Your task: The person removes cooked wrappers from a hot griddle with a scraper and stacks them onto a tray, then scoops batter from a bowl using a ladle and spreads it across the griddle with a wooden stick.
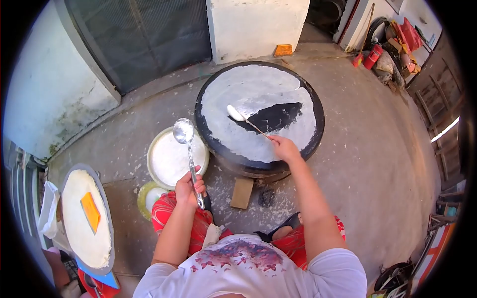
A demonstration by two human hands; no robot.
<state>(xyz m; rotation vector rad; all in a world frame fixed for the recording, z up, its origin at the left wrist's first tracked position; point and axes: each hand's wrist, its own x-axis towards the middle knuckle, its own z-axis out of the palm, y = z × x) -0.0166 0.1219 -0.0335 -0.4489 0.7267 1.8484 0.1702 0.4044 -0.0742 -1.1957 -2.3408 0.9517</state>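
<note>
My left hand [191, 187] is wrapped round the handle of a metal ladle [184, 131], its bowl held up at the edge of a tub of white batter [171, 156]. With my right hand [285, 148] I grip the thin handle of a batter spreader [236, 113], whose white-coated head rests on a large round black griddle [318, 130]. White batter [248, 82] covers most of the griddle in a thin layer. A dark uncoated patch shows near the middle, beside the spreader's head.
At the left, a pale round stack of flat sheets [82, 228] lies on a round board, with an orange scraper [91, 211] on top. A yellowish bowl [147, 198] stands by the tub. A brown block [242, 193] sits below the griddle. Clutter [392, 54] fills the back right corner.
</note>
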